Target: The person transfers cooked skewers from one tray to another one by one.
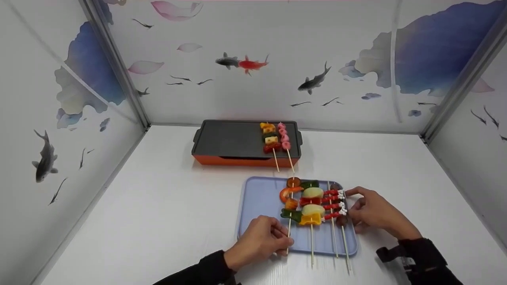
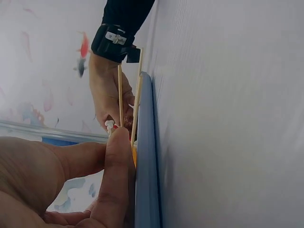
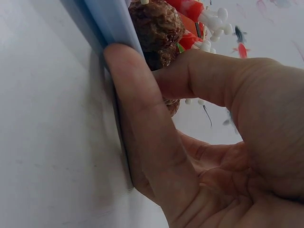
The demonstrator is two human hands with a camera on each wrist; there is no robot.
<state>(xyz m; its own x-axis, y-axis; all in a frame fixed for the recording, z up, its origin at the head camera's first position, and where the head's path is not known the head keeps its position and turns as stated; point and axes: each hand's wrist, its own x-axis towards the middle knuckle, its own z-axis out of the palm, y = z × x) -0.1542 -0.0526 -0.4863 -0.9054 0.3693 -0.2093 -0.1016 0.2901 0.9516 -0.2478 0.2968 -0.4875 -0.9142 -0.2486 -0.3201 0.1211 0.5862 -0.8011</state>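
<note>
My left hand [image 1: 263, 237] pinches the bare stick of the leftmost vegetable skewer [image 1: 291, 204] at the front of a blue tray [image 1: 257, 198]. That skewer carries orange, red and green pieces. Beside it lies a skewer with yellow, pale green and red pieces [image 1: 313, 209]. Further right are red-and-white pieces [image 1: 332, 204] and a meatball skewer [image 1: 341, 221]. My right hand [image 1: 376, 213] grips the tray's right rim. In the right wrist view, one finger lies along the outside of the tray wall [image 3: 111, 23], and another digit is inside, close to the brown meatballs [image 3: 156, 28].
Behind the tray stands a black-topped orange grill [image 1: 233, 142]. On its right end lie a mixed skewer [image 1: 271, 136] and a pink skewer [image 1: 284, 136], their sticks jutting over the front edge. Patterned panels [image 1: 273, 91] enclose the white table [image 1: 166, 198].
</note>
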